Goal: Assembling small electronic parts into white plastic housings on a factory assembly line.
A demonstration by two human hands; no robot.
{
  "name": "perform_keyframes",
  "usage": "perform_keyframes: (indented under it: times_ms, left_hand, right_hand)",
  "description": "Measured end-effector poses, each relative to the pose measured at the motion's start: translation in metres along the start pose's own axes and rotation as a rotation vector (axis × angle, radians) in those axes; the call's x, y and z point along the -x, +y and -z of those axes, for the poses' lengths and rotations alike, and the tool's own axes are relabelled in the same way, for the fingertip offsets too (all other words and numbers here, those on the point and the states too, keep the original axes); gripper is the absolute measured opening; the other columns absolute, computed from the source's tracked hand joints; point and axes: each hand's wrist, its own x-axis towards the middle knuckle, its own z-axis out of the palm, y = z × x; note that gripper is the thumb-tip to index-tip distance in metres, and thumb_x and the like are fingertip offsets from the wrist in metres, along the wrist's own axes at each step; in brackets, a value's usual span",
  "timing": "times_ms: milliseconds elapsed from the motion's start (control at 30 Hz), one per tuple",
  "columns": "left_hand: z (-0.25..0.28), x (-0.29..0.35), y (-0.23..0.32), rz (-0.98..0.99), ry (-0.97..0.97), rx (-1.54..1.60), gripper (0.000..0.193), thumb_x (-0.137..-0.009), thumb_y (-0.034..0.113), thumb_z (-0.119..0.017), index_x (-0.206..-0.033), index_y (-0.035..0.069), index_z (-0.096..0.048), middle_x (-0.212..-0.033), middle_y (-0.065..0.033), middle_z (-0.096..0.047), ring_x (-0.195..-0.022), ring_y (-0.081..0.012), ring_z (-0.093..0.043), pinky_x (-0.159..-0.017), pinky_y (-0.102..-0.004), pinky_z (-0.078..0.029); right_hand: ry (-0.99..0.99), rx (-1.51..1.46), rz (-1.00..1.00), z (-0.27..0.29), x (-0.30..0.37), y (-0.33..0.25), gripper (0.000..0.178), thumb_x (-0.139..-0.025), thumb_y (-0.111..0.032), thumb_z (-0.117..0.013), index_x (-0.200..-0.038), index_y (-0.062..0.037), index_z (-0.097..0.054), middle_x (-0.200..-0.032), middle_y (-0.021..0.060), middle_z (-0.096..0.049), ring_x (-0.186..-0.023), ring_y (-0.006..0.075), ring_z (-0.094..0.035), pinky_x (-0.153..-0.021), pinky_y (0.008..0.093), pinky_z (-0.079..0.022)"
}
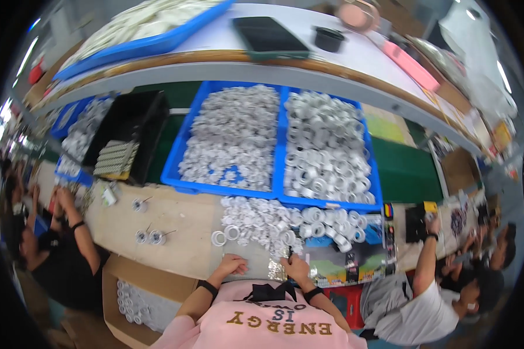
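Observation:
My left hand (234, 264) rests at the near table edge with its fingers curled together; whatever it may hold is hidden. My right hand (297, 267) is closed round a small, thin dark object (289, 252) whose kind I cannot make out. Between the hands lies a shiny silvery sheet (277, 267) with small pieces on it. Just beyond it spreads a heap of small white plastic parts (251, 216). To the heap's right are larger white plastic rings (330, 224). Two white rings (225, 234) lie apart at its left.
Two blue bins (280, 195) full of white parts stand behind the heap, under a shelf (215, 65). Left are a black bin (151, 125), several white pieces with wires (155, 237) and a cardboard box (151, 273). People work on both sides, one in a grey-white shirt (425, 314) close at right.

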Motion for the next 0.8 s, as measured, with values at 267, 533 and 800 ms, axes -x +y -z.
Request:
perform_keyframes:
  times_ms: [267, 533, 800]
  left_hand:
    - [-0.008, -0.006, -0.01, -0.084, -0.046, 0.041, 0.02, -0.073, 0.02, -0.06, -0.078, 0.001, -0.063, -0.07, -0.0101, -0.066, -0.052, -0.0156, -0.063, -0.037, -0.0234, -0.041]
    - [-0.007, 0.001, -0.017, -0.166, -0.014, 0.126, 0.02, -0.075, 0.019, -0.056, -0.081, 0.001, -0.062, -0.071, -0.0102, -0.066, -0.05, -0.0153, -0.062, -0.036, -0.0248, -0.042]
    - [0.074, 0.032, 0.0, -0.417, 0.326, 0.356, 0.022, -0.081, 0.017, -0.054, -0.099, 0.006, -0.056, -0.069, -0.0076, -0.064, -0.052, -0.014, -0.061, -0.04, -0.0257, -0.044]
  right_hand:
    - [0.071, 0.065, 0.09, -0.012, -0.003, 0.026, 0.025, -0.074, -0.028, -0.05, -0.081, -0.0038, -0.057, -0.074, 0.0204, -0.06, -0.07, 0.0392, -0.058, -0.062, 0.0473, -0.044]
    - [0.03, 0.103, 0.187, -0.009, -0.018, 0.026, 0.025, -0.076, -0.023, -0.049, -0.073, 0.0013, -0.053, -0.071, 0.0202, -0.058, -0.067, 0.0386, -0.056, -0.06, 0.0452, -0.042]
    - [0.001, 0.097, 0.232, -0.004, -0.017, 0.018, 0.027, -0.078, -0.024, -0.048, -0.072, 0.0023, -0.052, -0.069, 0.0195, -0.058, -0.066, 0.0378, -0.056, -0.061, 0.045, -0.042]
